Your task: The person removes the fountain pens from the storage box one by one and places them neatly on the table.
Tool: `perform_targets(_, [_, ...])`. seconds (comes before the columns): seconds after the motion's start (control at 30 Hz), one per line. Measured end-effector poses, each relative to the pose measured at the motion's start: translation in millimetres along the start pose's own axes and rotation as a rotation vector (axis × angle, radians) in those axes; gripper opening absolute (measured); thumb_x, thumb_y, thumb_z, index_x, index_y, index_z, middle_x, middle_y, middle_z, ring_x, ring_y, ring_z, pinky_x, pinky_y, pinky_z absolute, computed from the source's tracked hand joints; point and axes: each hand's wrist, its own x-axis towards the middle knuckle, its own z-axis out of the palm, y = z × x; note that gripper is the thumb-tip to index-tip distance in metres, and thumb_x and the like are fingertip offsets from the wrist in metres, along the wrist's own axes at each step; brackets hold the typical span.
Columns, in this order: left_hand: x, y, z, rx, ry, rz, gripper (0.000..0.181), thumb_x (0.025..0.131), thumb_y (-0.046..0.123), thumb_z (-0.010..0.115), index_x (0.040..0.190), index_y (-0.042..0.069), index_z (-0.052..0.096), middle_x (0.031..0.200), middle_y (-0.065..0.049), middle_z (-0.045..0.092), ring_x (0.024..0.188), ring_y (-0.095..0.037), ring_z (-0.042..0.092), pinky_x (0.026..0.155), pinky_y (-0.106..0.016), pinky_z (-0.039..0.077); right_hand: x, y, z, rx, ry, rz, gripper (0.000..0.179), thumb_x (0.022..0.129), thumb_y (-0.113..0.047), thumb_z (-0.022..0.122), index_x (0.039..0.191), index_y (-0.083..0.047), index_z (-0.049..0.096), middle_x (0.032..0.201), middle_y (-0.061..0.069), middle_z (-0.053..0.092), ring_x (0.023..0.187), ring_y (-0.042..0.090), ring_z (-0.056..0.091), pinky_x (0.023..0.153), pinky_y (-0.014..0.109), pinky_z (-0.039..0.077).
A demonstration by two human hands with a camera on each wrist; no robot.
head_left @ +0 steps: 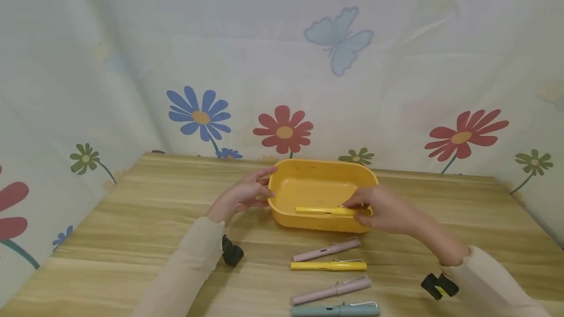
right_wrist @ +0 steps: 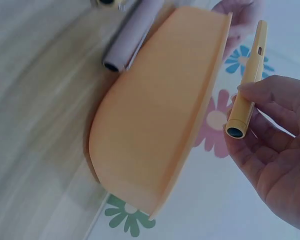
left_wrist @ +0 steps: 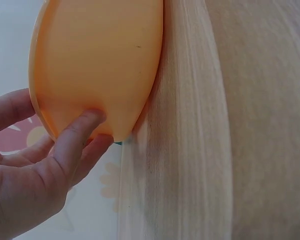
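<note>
My left hand grips the left end of a yellow plastic basin, its fingers spread round the end wall. In the left wrist view the thumb and fingers bear on the basin's outside. A yellow pen with a metal clip is pinched between the thumb and fingers of my right hand. The pen lies level above the basin's near rim, cap end to the right. The right wrist view shows this pen apart from the basin wall, over its rim. Inside, the basin's floor looks bare.
Before the basin, pens lie in a column on the wooden table: a pink pen, a second yellow pen, another pink pen and a teal pen. Behind the table hangs a flowered curtain.
</note>
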Motion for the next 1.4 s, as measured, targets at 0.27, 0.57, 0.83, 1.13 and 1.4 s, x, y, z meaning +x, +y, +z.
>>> perform_targets(0.27, [-2.6, 3.8, 1.4, 0.001, -0.001, -0.003, 0.072, 0.081, -0.007, 0.051, 0.144, 0.017, 0.024, 0.15, -0.013, 0.019, 0.128, -0.035, 0.036, 0.096, -0.049, 0.041, -22.1, -15.5, 0.1, 0.021, 0.021, -0.095, 0.023, 0.075, -0.002, 0.067, 0.097, -0.007, 0.07, 0.088, -0.002, 0.067, 0.07, -0.001, 0.052, 0.059, 0.016, 0.049])
perform_targets(0.57, [-5.4, 4.0, 2.8, 0.007, 0.014, -0.004, 0.072, 0.081, -0.007, 0.051, 0.144, 0.017, 0.025, 0.15, -0.014, 0.021, 0.129, -0.035, 0.035, 0.096, -0.05, 0.041, -44.7, -31.4, 9.4, 0.055, 0.011, -0.147, 0.025, 0.074, -0.002, 0.068, 0.097, -0.012, 0.069, 0.086, -0.009, 0.064, 0.068, -0.005, 0.046, 0.054, 0.013, 0.044])
perform_targets(0.83, [-5.8, 4.0, 4.6, 0.018, 0.01, -0.008, 0.071, 0.081, -0.006, 0.052, 0.143, 0.018, 0.025, 0.15, -0.014, 0.021, 0.128, -0.034, 0.036, 0.095, -0.048, 0.042, -68.0, -42.1, 29.1, 0.1, 0.041, -0.233, 0.029, 0.072, 0.0, 0.069, 0.098, -0.01, 0.068, 0.09, -0.007, 0.065, 0.073, -0.005, 0.049, 0.058, 0.008, 0.044])
perform_targets(1.13, [-9.0, 6.4, 3.6, 0.007, 0.003, -0.006, 0.073, 0.081, -0.006, 0.052, 0.144, 0.017, 0.023, 0.15, -0.014, 0.021, 0.128, -0.035, 0.036, 0.097, -0.049, 0.04, -85.5, -56.7, 43.9, 0.261, -0.148, -0.107, 0.021, 0.083, -0.018, 0.064, 0.104, -0.015, 0.067, 0.093, -0.011, 0.062, 0.077, -0.005, 0.05, 0.065, 0.013, 0.047])
perform_targets(1.4, [-8.7, 7.2, 3.3, 0.013, -0.002, -0.01, 0.074, 0.081, -0.007, 0.052, 0.144, 0.017, 0.023, 0.151, -0.013, 0.017, 0.131, -0.034, 0.032, 0.097, -0.05, 0.039, -96.5, -72.7, 61.9, 0.203, -0.062, -0.282, 0.02, 0.086, -0.025, 0.061, 0.103, -0.017, 0.067, 0.09, -0.013, 0.062, 0.079, -0.009, 0.051, 0.063, 0.004, 0.042])
